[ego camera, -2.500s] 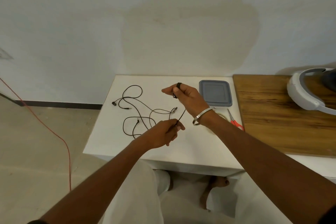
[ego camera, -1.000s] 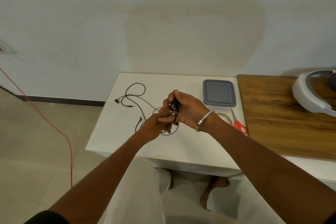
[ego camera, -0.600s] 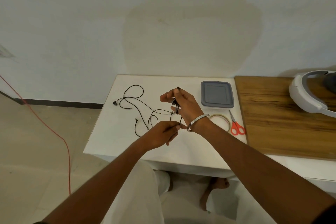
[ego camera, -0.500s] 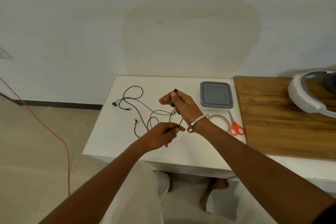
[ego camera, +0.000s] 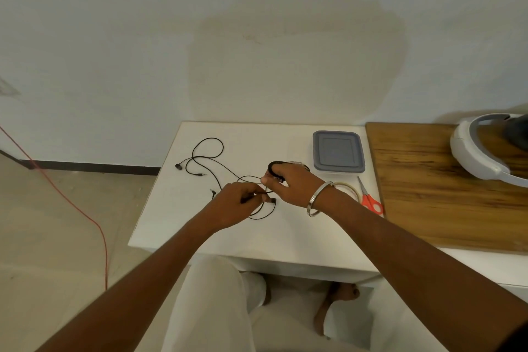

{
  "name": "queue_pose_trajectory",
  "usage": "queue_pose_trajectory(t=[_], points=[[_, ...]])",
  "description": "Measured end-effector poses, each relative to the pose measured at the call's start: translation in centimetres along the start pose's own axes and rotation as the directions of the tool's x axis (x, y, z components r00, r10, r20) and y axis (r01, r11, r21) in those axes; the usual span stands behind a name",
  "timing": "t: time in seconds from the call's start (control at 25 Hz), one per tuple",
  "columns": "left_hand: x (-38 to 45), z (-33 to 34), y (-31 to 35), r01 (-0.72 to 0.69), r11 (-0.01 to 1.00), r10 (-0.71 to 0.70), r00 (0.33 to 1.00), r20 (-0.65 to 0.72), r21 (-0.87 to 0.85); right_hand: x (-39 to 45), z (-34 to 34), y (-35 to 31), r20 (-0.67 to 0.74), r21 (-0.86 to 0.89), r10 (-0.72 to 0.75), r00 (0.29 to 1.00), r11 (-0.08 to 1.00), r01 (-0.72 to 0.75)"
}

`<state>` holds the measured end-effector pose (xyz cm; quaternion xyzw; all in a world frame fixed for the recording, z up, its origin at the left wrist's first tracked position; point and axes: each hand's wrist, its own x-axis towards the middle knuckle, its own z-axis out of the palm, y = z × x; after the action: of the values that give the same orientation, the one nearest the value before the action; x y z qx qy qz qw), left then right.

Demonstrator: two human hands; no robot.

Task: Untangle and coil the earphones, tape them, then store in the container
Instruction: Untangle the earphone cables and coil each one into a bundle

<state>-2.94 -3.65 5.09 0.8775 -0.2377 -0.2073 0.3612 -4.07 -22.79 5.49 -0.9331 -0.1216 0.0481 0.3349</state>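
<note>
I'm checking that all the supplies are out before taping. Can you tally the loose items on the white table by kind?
Earphones, black: 1
Lidded grey container: 1
Tape roll: 1
Scissors, red-handled: 1
Total: 4

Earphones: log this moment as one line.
step: coiling | right hand: holds coil of earphones | left hand: pinches cord | rest of cord: loose on table | container: lid on
</note>
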Motion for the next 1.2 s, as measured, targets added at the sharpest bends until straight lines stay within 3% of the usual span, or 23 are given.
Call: queue_pose_trajectory(t=[0.16,0.32,0.64,0.76,0.88,1.0,1.08,1.2], points=[[0.1,-1.1,0.2,-0.036,0.998,0.039,0.997,-0.059,0.050,-0.4,0.2,0.5,0.082,-0.199,-0.004,0.997,0.980,0.021],[0.2,-1.8,0.3,-0.026,0.997,0.034,0.992,-0.120,0.067,-0.6,0.3,0.4,0.164,-0.199,0.001,0.987,0.980,0.032],[0.4,-3.1,0.1,-0.219,0.976,0.213,0.958,-0.192,-0.010,-1.0,-0.3,-0.4,0.370,0.116,0.050,0.928,0.988,-0.100],[0.4,-2.9,0.1,-0.238,0.971,0.226,0.948,-0.225,-0.027,-1.1,-0.6,-1.8,0.423,0.345,-0.004,0.906,0.925,-0.157],[0.6,-2.4,0.1,-0.244,0.968,0.221,0.935,-0.278,-0.051,-1.5,-1.0,-3.3,0.379,0.622,-0.025,0.925,0.747,-0.235],[0.5,-1.8,0.0,-0.219,0.957,0.168,0.953,-0.252,-0.188,-1.3,-1.4,-4.1,0.360,0.828,-0.059,0.931,0.481,-0.289],[0.7,-1.1,0.0,-0.147,0.926,0.080,0.977,-0.197,-0.349,-1.0,-1.6,-4.4,0.323,0.915,-0.110,0.940,0.291,-0.280],[1.2,-0.2,-0.1,0.013,0.932,-0.067,0.988,-0.137,-0.361,-0.4,-1.8,-5.1,0.220,0.975,-0.135,0.966,0.026,-0.219]])
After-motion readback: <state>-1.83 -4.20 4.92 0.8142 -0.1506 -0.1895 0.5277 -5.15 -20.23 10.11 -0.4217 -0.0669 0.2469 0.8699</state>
